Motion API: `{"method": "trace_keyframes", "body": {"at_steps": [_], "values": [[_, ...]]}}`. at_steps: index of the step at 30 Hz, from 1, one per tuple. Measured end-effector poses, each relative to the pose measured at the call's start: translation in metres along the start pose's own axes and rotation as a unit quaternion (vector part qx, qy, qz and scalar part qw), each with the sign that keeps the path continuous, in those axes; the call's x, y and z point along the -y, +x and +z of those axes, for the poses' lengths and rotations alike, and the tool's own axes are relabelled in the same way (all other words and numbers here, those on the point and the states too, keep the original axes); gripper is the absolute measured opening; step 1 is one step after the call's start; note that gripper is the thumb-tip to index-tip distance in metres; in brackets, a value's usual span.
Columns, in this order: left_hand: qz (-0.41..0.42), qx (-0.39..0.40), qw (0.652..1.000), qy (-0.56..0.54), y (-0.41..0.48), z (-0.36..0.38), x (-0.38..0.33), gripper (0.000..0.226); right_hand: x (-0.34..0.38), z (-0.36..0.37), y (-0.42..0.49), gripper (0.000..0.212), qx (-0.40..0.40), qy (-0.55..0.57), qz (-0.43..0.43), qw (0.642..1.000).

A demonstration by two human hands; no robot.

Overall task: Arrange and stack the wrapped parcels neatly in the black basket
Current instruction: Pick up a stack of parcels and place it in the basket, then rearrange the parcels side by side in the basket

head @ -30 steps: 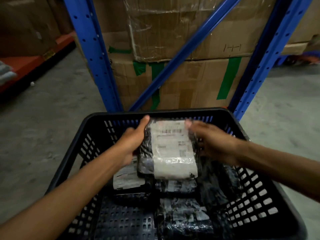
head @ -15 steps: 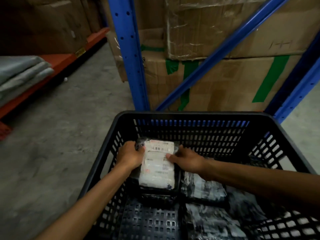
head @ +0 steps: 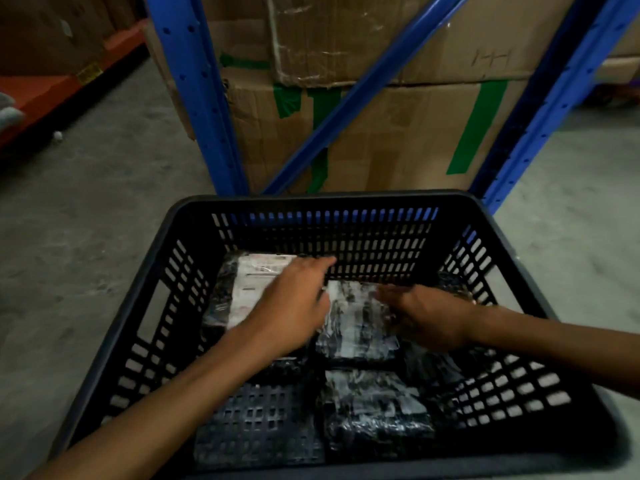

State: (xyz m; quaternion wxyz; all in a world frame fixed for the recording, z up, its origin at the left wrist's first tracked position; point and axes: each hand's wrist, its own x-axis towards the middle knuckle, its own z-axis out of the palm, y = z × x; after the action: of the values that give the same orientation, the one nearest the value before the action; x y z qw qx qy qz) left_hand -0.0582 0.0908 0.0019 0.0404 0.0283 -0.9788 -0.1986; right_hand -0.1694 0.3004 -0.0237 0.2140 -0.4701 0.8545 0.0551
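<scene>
Parcels going into order in the black slotted plastic basket (head: 194,233)

Nearest me, one black film-wrapped parcel (head: 375,415) lies flat beside bare basket floor, so space remains. Beyond it the right hand (head: 427,318) rests loosely curled on a middle parcel (head: 356,323), grip unclear. The left hand (head: 294,306) lies flat, fingers spread, on the white-labelled parcel (head: 242,289) at the far left wall. Stacking looks barely begun.

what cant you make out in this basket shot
- Head view: print on the labelled parcel is blurred, and the left hand covers part of it.
- Whether the right hand grips the middle parcel: fingers blurred.
- Black basket near rim: cut off by the frame's bottom edge.
</scene>
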Motion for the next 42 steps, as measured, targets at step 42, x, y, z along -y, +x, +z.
{"method": "trace_keyframes", "body": {"at_steps": [42], "values": [[-0.323, 0.136, 0.814, -0.464, 0.034, -0.003, -0.031, 0.053, -0.016, -0.048, -0.016, 0.03, -0.088, 0.734, 0.3, 0.602]]}}
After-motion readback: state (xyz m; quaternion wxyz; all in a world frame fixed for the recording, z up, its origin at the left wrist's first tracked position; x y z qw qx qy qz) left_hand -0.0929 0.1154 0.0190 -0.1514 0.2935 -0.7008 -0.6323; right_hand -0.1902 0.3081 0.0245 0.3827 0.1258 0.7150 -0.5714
